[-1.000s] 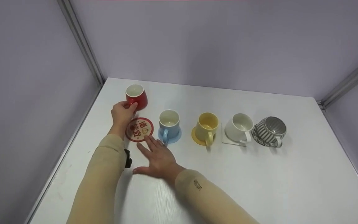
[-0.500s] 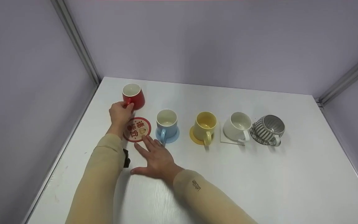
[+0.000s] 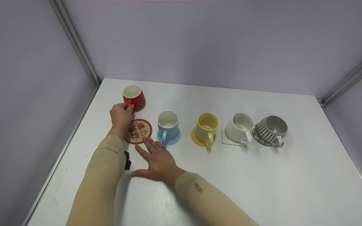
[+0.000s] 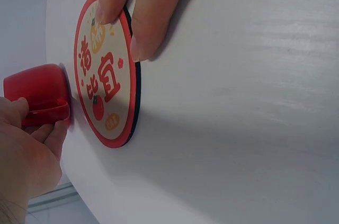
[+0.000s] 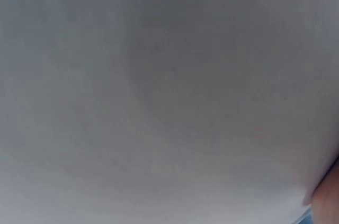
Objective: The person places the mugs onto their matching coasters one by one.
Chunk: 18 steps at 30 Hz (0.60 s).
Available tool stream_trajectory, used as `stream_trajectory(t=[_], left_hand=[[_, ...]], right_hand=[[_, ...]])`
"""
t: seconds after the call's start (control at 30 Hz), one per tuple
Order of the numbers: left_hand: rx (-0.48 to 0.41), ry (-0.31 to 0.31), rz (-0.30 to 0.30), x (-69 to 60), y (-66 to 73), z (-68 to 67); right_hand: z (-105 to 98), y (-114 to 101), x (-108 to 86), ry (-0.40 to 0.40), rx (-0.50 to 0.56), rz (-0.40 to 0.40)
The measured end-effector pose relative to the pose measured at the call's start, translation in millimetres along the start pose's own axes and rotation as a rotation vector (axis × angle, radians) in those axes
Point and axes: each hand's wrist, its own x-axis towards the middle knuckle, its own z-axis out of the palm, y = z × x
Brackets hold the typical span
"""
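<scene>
At the back left of the table stands a red mug [image 3: 138, 102], white inside. My left hand [image 3: 121, 116] pinches its handle between thumb and fingers, as the left wrist view also shows. Just in front of the mug lies a round red-rimmed coaster [image 4: 114, 70] with red characters and small fruit prints. My right hand [image 3: 160, 160] is spread with straight fingers; a fingertip touches the coaster's near edge. In the right wrist view, only the tabletop and a sliver of finger [image 5: 328, 197] appear.
To the right stand a blue mug [image 3: 168, 125] on a blue coaster, a yellow mug [image 3: 206, 127] on a yellow coaster, a white mug [image 3: 239, 128] on a square coaster and a striped cup [image 3: 267, 130] on a plaid coaster. Walls enclose the table's back and sides.
The whole head view has shifted slightly, moving everything a little left. Both hands keep their places on the red mug's handle and at the coaster.
</scene>
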Motion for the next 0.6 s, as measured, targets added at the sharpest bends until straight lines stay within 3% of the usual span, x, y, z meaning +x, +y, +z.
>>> stream_trajectory(t=[0.4, 0.6], left_hand=[[0.123, 0.037, 0.065, 0.5, -0.4, 2.4], [0.072, 0.030, 0.029, -0.6, -2.0, 1.9]], right_hand=[[3.2, 0.7, -1.6, 0.030, -0.033, -0.011], [3.9, -1.4, -1.4, 0.003, -0.009, 0.006]])
